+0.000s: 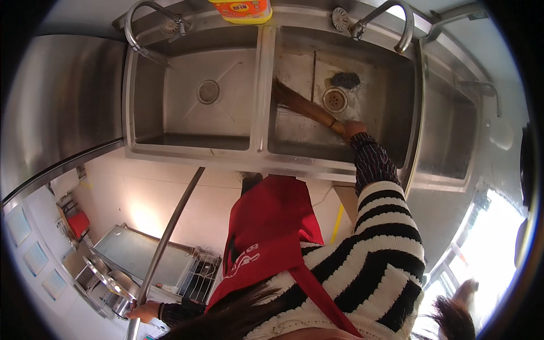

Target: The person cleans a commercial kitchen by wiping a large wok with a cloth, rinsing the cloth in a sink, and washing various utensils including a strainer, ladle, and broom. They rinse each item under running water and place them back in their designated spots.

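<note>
In the right basin [384, 97] of a stainless steel double sink, my right hand [355, 127] grips the tied end of a brown bristle whisk brush [304, 102]. The brush's splayed bristles reach toward the divider between the basins. A dark scouring pad [345, 79] lies beside the drain strainer [335, 100] in the same basin. At the lower left, my left hand [144, 311] is closed around a long metal pole [172, 229]. The pole slants up toward the sink's front edge.
The left basin [182, 114] has a round drain and a curved faucet [131, 34]; another faucet [408, 25] arches over the right basin. An orange and yellow tub [246, 10] stands on the back ledge. Behind me are a metal table [140, 248] and a wire rack [204, 272].
</note>
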Available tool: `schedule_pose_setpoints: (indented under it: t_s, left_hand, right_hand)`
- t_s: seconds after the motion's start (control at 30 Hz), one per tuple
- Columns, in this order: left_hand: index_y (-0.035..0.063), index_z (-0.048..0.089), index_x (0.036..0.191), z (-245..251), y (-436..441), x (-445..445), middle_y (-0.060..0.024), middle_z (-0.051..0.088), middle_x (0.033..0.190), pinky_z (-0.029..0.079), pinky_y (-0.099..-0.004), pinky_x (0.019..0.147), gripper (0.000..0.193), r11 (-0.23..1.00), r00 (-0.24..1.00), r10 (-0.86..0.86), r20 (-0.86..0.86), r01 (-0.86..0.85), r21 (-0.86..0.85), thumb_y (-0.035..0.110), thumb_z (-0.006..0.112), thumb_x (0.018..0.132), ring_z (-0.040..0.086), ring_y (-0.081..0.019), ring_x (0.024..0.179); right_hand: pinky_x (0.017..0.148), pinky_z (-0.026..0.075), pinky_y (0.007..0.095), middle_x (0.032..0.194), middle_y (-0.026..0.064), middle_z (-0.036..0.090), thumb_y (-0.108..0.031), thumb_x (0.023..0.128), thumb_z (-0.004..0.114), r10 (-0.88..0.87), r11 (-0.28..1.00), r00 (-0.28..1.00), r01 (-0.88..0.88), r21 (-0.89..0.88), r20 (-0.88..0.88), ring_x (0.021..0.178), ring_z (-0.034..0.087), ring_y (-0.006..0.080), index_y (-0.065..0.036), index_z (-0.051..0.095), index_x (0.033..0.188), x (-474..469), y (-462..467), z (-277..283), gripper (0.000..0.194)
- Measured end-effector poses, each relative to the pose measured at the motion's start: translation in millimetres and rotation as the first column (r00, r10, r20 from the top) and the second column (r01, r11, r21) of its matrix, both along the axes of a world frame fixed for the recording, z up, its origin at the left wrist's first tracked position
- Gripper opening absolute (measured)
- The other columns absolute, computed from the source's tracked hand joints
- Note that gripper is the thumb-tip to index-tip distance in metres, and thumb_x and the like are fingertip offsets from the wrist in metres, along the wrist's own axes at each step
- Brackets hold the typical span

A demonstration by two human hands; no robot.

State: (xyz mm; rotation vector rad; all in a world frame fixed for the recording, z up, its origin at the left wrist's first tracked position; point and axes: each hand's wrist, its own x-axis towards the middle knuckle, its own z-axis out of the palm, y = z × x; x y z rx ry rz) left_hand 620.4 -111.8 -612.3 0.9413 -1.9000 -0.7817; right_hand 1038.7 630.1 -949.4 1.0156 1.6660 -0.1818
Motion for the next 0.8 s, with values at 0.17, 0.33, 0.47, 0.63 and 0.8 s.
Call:
schedule_pose_setpoints:
  t_s: [0.17, 0.33, 0.47, 0.63, 0.8]
  left_hand:
    - [-0.0036, 0.060, 0.072, -18.0, 19.5, -6.9, -0.0139, 0.065, 0.067, 0.053, -0.0406, 0.063, 0.045, 0.997, 0.998, 0.044, -0.040, -0.042, 0.072, 0.038, 0.060, 0.089, 0.064, -0.0252, 0.064]
    - [-0.0017, 0.062, 0.069, -58.0, 50.0, -15.1, -0.0125, 0.065, 0.066, 0.052, -0.0381, 0.056, 0.046, 0.992, 0.998, 0.051, -0.029, -0.048, 0.114, 0.041, 0.061, 0.085, 0.064, -0.0248, 0.062]
    - [0.0004, 0.060, 0.066, -96.6, 79.8, -8.5, -0.0136, 0.065, 0.065, 0.052, -0.0364, 0.058, 0.042, 0.983, 0.992, -0.018, -0.121, 0.040, 0.179, 0.036, 0.057, 0.088, 0.063, -0.0246, 0.060]
    - [0.0003, 0.053, 0.067, -128.4, 133.9, 33.7, -0.0112, 0.057, 0.062, 0.052, -0.0367, 0.059, 0.037, 0.952, 0.947, 0.021, -0.320, 0.078, 0.295, 0.027, 0.060, 0.091, 0.058, -0.0227, 0.058]
    - [0.0002, 0.050, 0.071, -141.6, 178.4, 58.1, -0.0105, 0.054, 0.063, 0.049, -0.0346, 0.057, 0.033, 0.935, 0.925, 0.083, -0.371, 0.057, 0.351, 0.023, 0.062, 0.090, 0.055, -0.0209, 0.057]
  right_hand:
    - [0.076, 0.056, 0.0380, 0.099, 0.0129, 0.070, -0.032, 0.086, 0.065, 0.043, 0.997, 0.972, -0.027, 0.073, -0.233, 0.083, 0.067, 0.0253, -0.009, 0.065, 0.116, 14.1, 22.5, 48.5, 0.038]
    - [0.056, 0.054, 0.0304, 0.079, 0.0058, 0.062, -0.034, 0.083, 0.071, -0.648, 0.727, 0.568, 0.660, -0.189, -0.508, 0.065, 0.062, 0.0168, -0.001, 0.064, 0.105, 6.2, 51.6, 174.6, 0.040]
    - [0.056, 0.053, 0.0302, 0.077, 0.0045, 0.059, -0.026, 0.082, 0.074, -0.821, 0.543, 0.344, 0.716, -0.438, -0.455, 0.063, 0.061, 0.0160, 0.000, 0.059, 0.110, -15.3, 64.8, 269.0, 0.041]
    - [0.062, 0.054, 0.0307, 0.084, 0.0065, 0.060, -0.014, 0.080, 0.073, -0.882, 0.466, 0.179, 0.476, -0.746, -0.436, 0.071, 0.062, 0.0169, -0.003, 0.042, 0.137, -61.7, 66.8, 308.3, 0.066]
    - [0.065, 0.054, 0.0316, 0.101, 0.0140, 0.062, -0.010, 0.078, 0.073, -0.915, 0.387, 0.249, 0.322, -0.864, -0.317, 0.081, 0.064, 0.0197, -0.007, 0.029, 0.148, -164.6, 92.5, 263.0, 0.084]
